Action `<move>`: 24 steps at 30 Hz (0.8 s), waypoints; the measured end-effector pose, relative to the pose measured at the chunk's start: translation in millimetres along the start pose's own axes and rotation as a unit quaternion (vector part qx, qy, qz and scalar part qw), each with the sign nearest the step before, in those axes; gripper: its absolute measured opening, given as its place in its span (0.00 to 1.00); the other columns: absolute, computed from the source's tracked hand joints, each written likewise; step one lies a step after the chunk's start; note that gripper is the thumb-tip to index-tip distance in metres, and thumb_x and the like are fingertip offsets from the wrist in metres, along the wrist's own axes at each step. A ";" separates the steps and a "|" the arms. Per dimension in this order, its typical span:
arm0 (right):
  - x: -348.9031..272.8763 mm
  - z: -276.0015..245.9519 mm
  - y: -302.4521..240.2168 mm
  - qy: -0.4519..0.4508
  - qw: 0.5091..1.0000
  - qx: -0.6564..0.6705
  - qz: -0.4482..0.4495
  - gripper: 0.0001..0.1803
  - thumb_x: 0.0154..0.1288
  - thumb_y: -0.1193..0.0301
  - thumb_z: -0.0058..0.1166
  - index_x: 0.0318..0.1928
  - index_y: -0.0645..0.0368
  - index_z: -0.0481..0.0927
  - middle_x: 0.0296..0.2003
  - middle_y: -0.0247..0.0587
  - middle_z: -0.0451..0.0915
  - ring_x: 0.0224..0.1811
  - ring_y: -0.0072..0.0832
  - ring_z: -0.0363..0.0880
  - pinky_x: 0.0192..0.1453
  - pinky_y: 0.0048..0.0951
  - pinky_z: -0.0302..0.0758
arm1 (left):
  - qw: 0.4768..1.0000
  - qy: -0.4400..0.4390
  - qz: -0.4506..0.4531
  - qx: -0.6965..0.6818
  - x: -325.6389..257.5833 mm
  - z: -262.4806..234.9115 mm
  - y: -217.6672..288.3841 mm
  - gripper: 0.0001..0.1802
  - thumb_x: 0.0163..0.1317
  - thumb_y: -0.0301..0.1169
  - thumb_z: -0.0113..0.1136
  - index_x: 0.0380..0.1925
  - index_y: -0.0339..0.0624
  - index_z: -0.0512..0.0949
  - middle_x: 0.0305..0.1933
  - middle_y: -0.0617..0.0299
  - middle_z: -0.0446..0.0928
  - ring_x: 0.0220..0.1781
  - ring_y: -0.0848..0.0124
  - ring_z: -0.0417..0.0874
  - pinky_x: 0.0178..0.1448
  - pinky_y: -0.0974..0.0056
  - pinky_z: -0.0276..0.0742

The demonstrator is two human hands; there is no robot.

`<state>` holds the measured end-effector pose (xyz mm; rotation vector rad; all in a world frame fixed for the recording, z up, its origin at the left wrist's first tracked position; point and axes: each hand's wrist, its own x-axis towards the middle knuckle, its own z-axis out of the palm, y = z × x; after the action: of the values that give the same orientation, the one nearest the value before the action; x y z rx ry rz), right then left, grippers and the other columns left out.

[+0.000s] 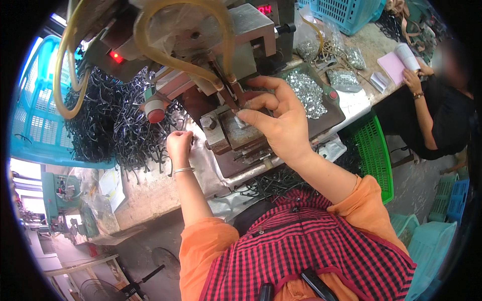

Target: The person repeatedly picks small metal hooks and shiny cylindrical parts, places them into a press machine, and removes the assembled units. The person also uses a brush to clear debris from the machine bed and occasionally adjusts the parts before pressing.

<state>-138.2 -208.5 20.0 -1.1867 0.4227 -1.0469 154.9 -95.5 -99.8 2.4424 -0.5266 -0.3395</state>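
Observation:
My right hand [285, 113] reaches into the bench machine [246, 30], thumb and fingers closed in a pinch at its lower metal block [238, 130]. Two upright copper-coloured rods [231, 93] come down right beside those fingertips. Whatever the pinch holds is too small and hidden to name. On the bench left of the block, my left hand [179, 146] is closed, with a dark bit showing at its fingertips that I cannot make out. A big tangle of black bent wire-like parts [133, 120] lies close to that hand. A red push button [155, 116] sits above it.
Small shiny metal pieces [306, 93] fill a tray right of the machine. Yellowish hoses [143, 42] loop overhead. Blue baskets [37, 120] stand left, a green basket [376, 155] right. Filled plastic bags [344, 80] lie behind. A co-worker [432, 110] at right holds a pink notebook [391, 67].

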 end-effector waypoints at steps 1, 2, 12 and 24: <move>-1.7 -0.1 -1.0 -0.004 1.000 0.005 0.009 0.29 0.60 0.81 0.67 0.61 0.67 0.71 0.39 0.36 0.85 0.44 0.19 0.82 0.53 0.21 0.76 | 0.991 0.006 0.012 -0.133 -9.9 -6.4 6.3 0.15 0.57 0.38 0.73 0.35 0.37 0.84 0.34 0.56 0.85 0.35 0.65 0.87 0.42 0.59 0.82; -0.9 0.3 -1.7 -0.002 1.000 0.013 0.016 0.29 0.60 0.81 0.67 0.61 0.67 0.71 0.39 0.36 0.85 0.44 0.19 0.82 0.53 0.21 0.76 | 0.965 0.009 0.030 -0.259 -17.9 -12.6 10.5 0.13 0.60 0.35 0.71 0.37 0.37 0.84 0.34 0.58 0.85 0.35 0.67 0.86 0.41 0.61 0.81; -0.4 3.4 -4.0 0.007 0.999 0.015 0.032 0.29 0.61 0.82 0.67 0.62 0.66 0.72 0.38 0.35 0.85 0.45 0.19 0.81 0.52 0.21 0.76 | 0.736 0.069 0.534 -0.409 -150.0 -115.6 148.0 0.06 0.72 0.24 0.58 0.44 0.34 0.73 0.43 0.51 0.77 0.41 0.67 0.80 0.47 0.62 0.84; -28.1 -80.4 -40.1 -0.008 0.823 -0.545 -0.163 0.18 0.55 0.75 0.67 0.48 0.58 0.87 0.45 0.47 0.86 0.52 0.45 0.82 0.59 0.43 0.78 | 0.666 0.063 0.699 -0.255 -161.0 -67.8 127.6 0.11 0.51 0.26 0.70 0.35 0.40 0.80 0.45 0.49 0.82 0.28 0.66 0.77 0.30 0.65 0.75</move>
<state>-230.1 -229.1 19.7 -2.3535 0.8893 -1.0866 -0.6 -82.8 50.0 0.9632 -1.7228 0.3208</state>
